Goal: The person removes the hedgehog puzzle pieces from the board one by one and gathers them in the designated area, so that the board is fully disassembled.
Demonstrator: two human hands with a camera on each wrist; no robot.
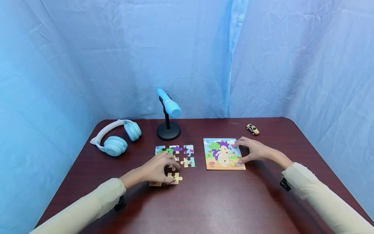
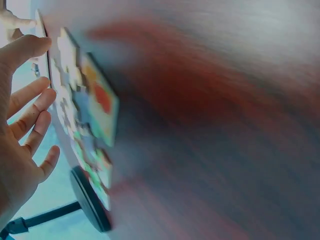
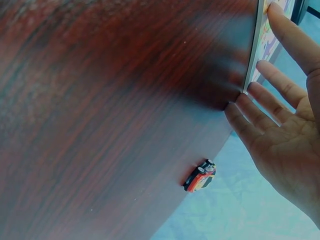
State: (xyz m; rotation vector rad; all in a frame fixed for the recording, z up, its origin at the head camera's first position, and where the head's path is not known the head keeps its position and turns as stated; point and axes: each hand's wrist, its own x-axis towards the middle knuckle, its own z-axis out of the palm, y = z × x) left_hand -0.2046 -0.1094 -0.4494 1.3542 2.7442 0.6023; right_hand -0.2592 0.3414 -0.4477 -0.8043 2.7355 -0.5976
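In the head view my left hand [image 1: 157, 167] hovers over several loose jigsaw pieces [image 1: 189, 162], which lie a little apart in rough rows and are partly hidden by it. The left wrist view shows its fingers [image 2: 31, 117] spread, holding nothing. One piece [image 2: 102, 100] there bears a red shape. To the right lies a square puzzle board [image 1: 223, 156] picturing a purple-haired cartoon hedgehog. My right hand [image 1: 254, 150] reaches over the board's right side, its thumb near the lower right corner and fingers near the upper right one. Its fingers look extended in the right wrist view.
Light blue cat-ear headphones [image 1: 114, 145] lie at the back left of the dark wooden table [image 1: 204, 204]. A blue microphone [image 1: 170, 105] on a round black stand [image 1: 168, 131] rises behind the pieces. A small toy car [image 1: 252, 129] sits behind the right hand.
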